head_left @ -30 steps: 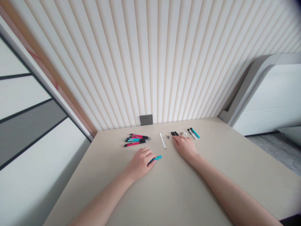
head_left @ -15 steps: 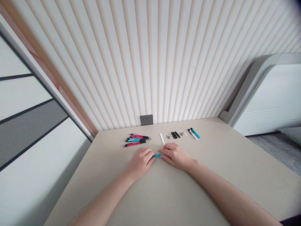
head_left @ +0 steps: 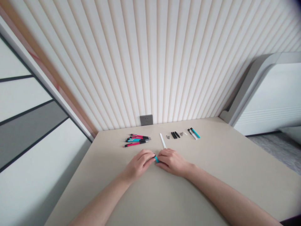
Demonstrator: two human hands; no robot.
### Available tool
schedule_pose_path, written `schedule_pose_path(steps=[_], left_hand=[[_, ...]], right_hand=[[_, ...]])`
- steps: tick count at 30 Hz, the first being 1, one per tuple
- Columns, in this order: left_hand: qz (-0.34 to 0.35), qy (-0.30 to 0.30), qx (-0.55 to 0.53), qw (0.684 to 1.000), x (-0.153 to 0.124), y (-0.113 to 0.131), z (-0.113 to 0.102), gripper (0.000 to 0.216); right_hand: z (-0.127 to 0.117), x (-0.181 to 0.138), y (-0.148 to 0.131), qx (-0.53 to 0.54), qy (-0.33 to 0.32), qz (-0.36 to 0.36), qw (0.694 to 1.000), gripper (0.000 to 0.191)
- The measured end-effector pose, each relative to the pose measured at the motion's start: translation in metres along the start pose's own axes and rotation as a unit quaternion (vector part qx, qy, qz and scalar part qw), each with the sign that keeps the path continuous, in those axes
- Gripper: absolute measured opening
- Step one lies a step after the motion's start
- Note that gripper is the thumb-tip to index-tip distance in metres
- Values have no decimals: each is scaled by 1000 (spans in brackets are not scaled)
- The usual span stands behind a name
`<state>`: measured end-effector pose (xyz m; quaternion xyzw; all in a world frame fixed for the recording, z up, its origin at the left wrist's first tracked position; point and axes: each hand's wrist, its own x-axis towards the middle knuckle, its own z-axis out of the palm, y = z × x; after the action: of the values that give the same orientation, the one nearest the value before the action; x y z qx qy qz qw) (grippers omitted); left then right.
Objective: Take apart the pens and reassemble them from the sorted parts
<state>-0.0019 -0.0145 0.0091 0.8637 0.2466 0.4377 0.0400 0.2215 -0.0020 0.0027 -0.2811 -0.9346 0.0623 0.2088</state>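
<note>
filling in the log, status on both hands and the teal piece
Left hand and right hand pinching teal piece. White strip just beyond right hand. No obstruction visible.

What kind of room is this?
Probably a bedroom, or some other room at home: on the right is what looks like a padded headboard, and a plain table stands against a ribbed wall.

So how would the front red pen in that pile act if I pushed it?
The red pen would probably roll, since its barrel looks slim and rounded. It's likely light and stiff, being thin and lying straight. Pushed away from you, it may knock the other pens lying just behind it.
</note>
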Motion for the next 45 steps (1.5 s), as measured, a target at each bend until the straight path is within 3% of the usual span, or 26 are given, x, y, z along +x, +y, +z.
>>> schedule_pose_path(steps=[14,20,23,26,31,35,39,45], left_hand=[[-35,17,19,999,-3,-2,2,27],[-55,69,36,995,1,-2,-2,24],[-51,53,35,997,1,-3,-1,24],[-24,17,35,999,0,-3,0,26],[0,-15,40,999,-1,-2,1,24],[-4,-19,37,999,0,-1,1,23],[0,-29,46,998,0,-1,1,23],[-2,-36,36,999,0,-1,1,24]], right_hand=[[1,2,2,33,-4,81,996,19],[-12,-1,10,21,13,101,995,21],[-28,-10,33,-9,76,183,980,25],[-43,-26,69,-60,124,312,940,28],[-54,-53,117,-151,91,435,883,30],[-49,-59,125,-197,41,444,873,32],[-42,-55,124,-211,12,414,886,33],[-38,-54,129,-208,14,413,887,33]])
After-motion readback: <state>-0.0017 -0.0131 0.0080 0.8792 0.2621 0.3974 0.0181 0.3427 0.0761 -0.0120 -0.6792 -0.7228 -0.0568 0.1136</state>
